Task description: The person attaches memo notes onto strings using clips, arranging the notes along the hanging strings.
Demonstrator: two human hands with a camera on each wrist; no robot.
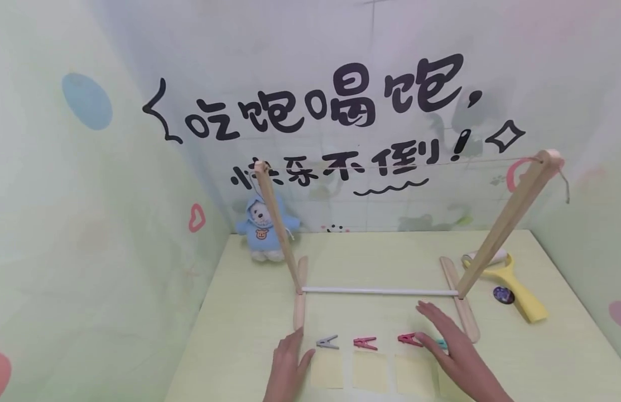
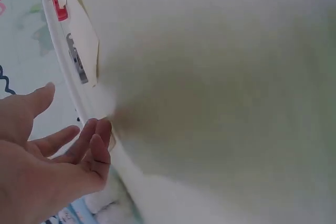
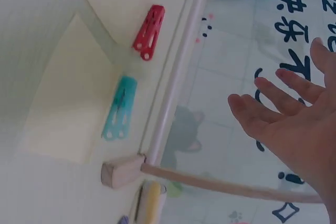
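My left hand [image 1: 286, 365], fingers extended, is by the near end of the wooden stand's left foot [image 1: 299, 312]; whether it touches is unclear. Over the right side of the table hovers my right hand [image 1: 458, 352], holding nothing, fingers spread in the right wrist view. Between the hands lie a grey clothespin [image 1: 327, 341], a pink one and a red clothespin [image 1: 409, 339]. A teal clothespin [image 3: 119, 107] is partly hidden behind my right hand in the head view. Below them is a row of pale yellow paper squares [image 1: 327, 371]. A thin string [image 1: 390, 167] joins the stand's post tops.
A white rod [image 1: 380, 291] links the stand's bases, with slanting posts, such as the right post [image 1: 506, 229], rising above. A blue-clothed plush bear [image 1: 262, 234] sits behind at left. At right lie a yellow-handled lint roller [image 1: 526, 298] and a dark purple oval piece [image 1: 503, 295].
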